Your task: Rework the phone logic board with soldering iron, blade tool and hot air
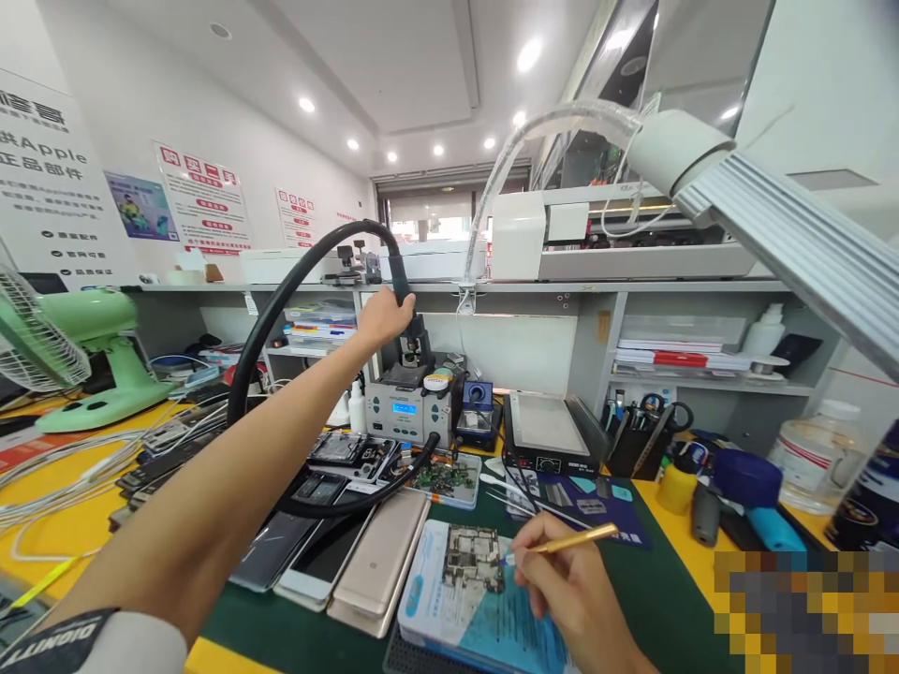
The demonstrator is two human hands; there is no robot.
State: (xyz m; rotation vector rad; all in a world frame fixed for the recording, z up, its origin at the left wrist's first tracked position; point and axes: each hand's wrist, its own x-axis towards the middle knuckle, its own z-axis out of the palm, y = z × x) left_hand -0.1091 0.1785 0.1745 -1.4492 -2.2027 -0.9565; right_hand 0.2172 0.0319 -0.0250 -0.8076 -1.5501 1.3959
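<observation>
1. My left hand is closed around the hot-air handle, arm stretched out, just above its cradle on the rework station. The black hose loops back from that grip towards me.
2. My right hand pinches gold tweezers between thumb and fingers; their tips touch the circuit board just left of my fingers, on a blue-and-white pad.
3. Risk, as I judge it: the hose sags across the phones lying under my left forearm, so a tug on the handle could drag them or the small board tray.
4. With my eyes on the far hand, the tweezers could slip and scrape parts on the board.
5. Readable writing: "Apple" on the wall poster far left of my grip; my sleeve band's lettering is upside down and unclear.
</observation>
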